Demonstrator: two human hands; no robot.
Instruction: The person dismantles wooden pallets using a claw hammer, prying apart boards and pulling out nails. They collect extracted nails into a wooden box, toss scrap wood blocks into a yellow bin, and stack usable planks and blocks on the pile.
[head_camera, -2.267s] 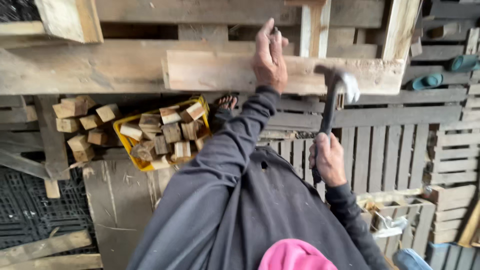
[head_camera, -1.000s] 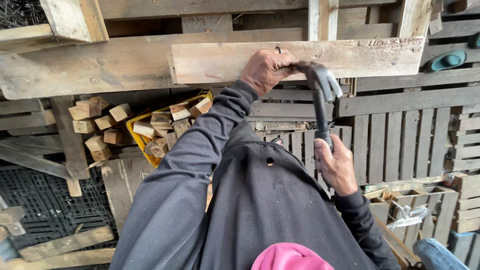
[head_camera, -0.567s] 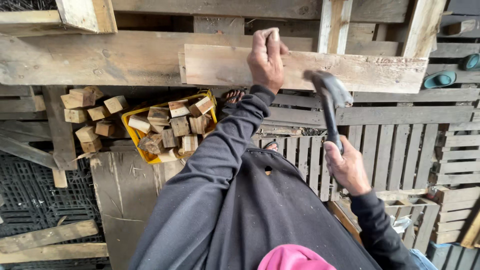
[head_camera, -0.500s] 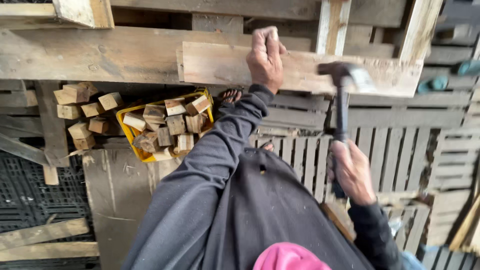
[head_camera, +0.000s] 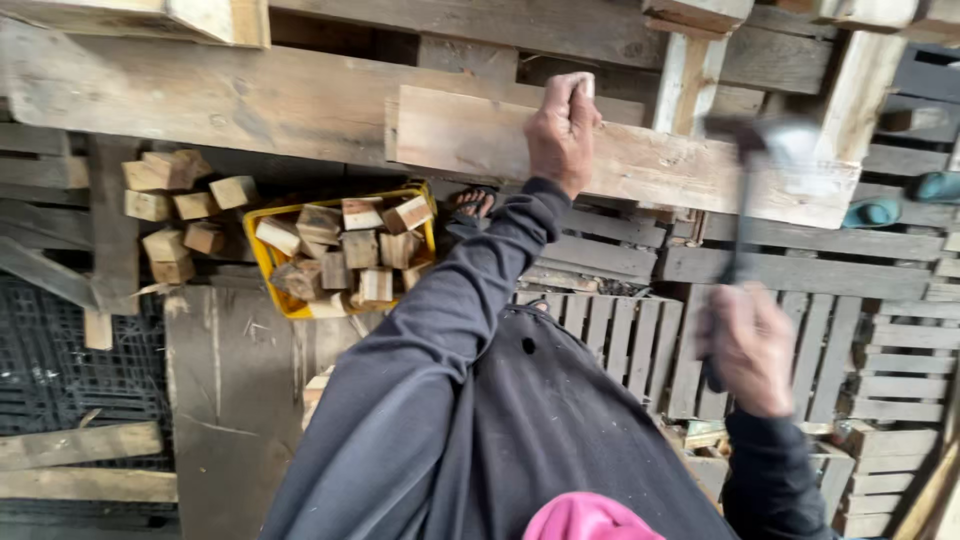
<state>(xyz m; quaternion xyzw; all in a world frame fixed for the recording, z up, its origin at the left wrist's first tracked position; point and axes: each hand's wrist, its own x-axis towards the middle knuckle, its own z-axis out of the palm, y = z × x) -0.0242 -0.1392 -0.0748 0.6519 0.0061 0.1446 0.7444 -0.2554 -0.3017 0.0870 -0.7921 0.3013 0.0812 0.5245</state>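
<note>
The fingers (head_camera: 578, 95) of the left hand (head_camera: 560, 130) are curling over the top edge of a pale wooden board (head_camera: 640, 165). They are gripping the board and pressing it flat against the bigger, greyer plank (head_camera: 200, 100) behind it. The thumb side of the hand is resting on the face of the board. A dark sleeve (head_camera: 440, 340) is running down from this hand.

The right hand (head_camera: 750, 350) is wrapping tightly around the dark handle of a hammer (head_camera: 745, 200). The hand is looking blurry, so the single fingers are hard to tell apart, but they are closed on the handle. The hammer is standing nearly upright. Its metal head (head_camera: 775, 135) is up in front of the right end of the board, and it is blurry too. I cannot tell if it is touching the wood.

The board is lying across a stack of wooden pallets (head_camera: 860, 300), near the top of the view.

Below the left hand, a yellow crate (head_camera: 275, 265) is sitting full of small wood blocks (head_camera: 350, 250). More blocks (head_camera: 170, 205) are lying in a pile just beside it, on its left. A foot in a sandal (head_camera: 470, 205) is showing next to the crate.
</note>
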